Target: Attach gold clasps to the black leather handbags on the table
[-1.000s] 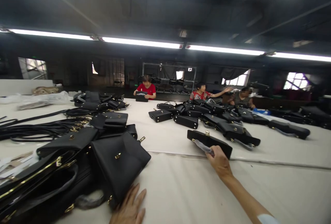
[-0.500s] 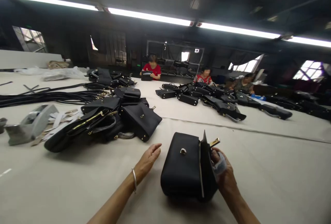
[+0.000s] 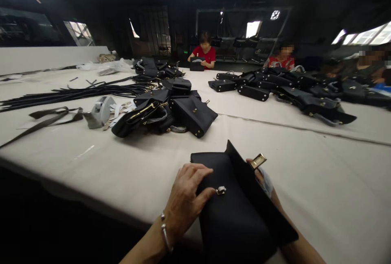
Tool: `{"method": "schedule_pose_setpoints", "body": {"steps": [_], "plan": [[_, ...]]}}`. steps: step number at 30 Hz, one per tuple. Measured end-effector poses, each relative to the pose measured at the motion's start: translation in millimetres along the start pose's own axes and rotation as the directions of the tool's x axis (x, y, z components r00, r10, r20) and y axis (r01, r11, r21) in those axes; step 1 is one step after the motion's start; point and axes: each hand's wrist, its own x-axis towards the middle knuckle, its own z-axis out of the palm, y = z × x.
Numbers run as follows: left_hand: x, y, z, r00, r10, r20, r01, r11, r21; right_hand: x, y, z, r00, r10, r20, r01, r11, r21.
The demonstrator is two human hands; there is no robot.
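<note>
In front of me a black handbag (image 3: 233,219) is tilted at the table's front edge, its flap (image 3: 259,199) raised. A gold metal plate (image 3: 258,161) sticks out from the flap. On the bag's front sits a small turn-lock clasp (image 3: 220,190) with a whitish wrapping. My left hand (image 3: 190,193) rests on the bag's left side, thumb and fingers apart, the thumb tip beside the clasp. Behind the flap, my right hand (image 3: 259,176) grips the bag near its plastic-wrapped handle (image 3: 267,182); the flap hides most of its fingers.
A pile of black handbags (image 3: 192,113) lies beyond my left hand, by a grey tape dispenser (image 3: 99,111) and long black straps (image 3: 76,93). More bags (image 3: 314,97) fill the table's far right. Several people sit opposite, one in a red shirt (image 3: 207,54).
My left hand has moved from the table onto the bag's front. The bag has come closer and tilted, its flap now swung wider. My view has turned downward and to the left.
</note>
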Motion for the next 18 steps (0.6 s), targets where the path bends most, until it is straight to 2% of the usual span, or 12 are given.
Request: {"method": "schedule_pose_setpoints", "body": {"steps": [2,4,9,14,18], "plan": [[3,9,-6.7,0.989,0.037,0.141,-0.049,0.995,0.082,1,-11,13,0.997,0.043,0.063,-0.051,0.992,0.116],[7,13,-9.7,0.968,0.013,0.249,-0.047,0.990,0.132,1,-20,23,0.990,0.092,0.106,-0.114,0.968,0.223],[18,16,-10.2,0.908,-0.010,0.420,-0.093,0.970,0.223,-5,-32,30,0.965,0.192,0.177,-0.250,0.877,0.411],[33,31,-8.9,0.852,-0.056,0.520,-0.144,0.930,0.337,-8,-41,24,0.935,0.235,0.265,-0.346,0.769,0.537],[38,40,-4.4,0.851,-0.074,0.521,-0.170,0.898,0.406,-8,-47,21,0.896,0.293,0.334,-0.442,0.648,0.620]]}}
